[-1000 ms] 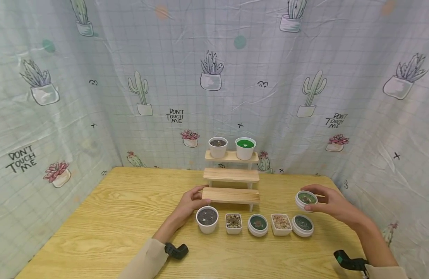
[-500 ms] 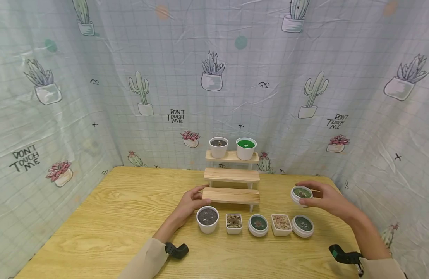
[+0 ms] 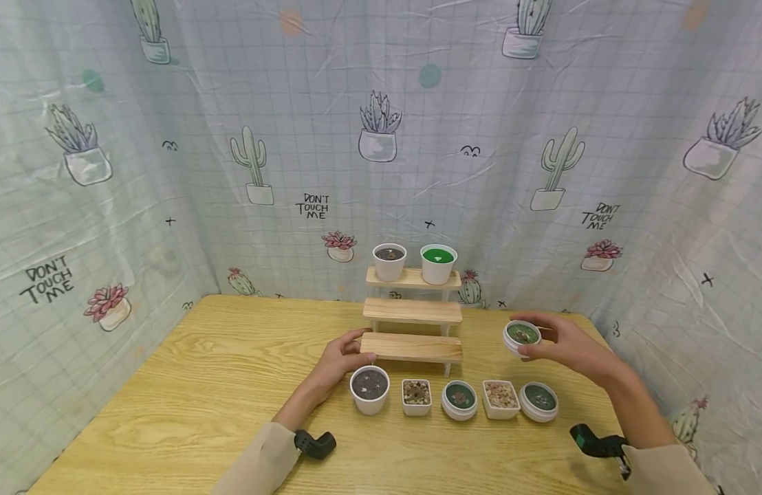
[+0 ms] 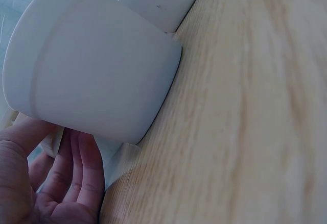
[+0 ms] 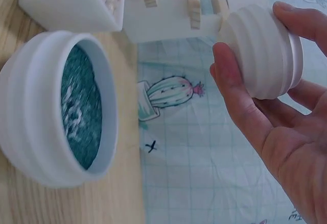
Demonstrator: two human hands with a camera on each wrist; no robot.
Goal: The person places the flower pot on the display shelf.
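Cactus-print curtain behind wd. table. 1 3-tier stand, 2 cup pots on top, 5 small pots in row nearer wearer. R hand: arm extended fwd, thumb & fingers gripping round pot, approx. upright, off table, R of stand. L hand: thumb & fingers pinch lowest tier's L end. Step (judged): pot transfer, stand steadied; next move prob. calls for level carry twd. stand.

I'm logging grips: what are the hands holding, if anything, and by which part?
The right hand holds a round white pot by its wall; the left hand grips the lowest shelf by its left end.
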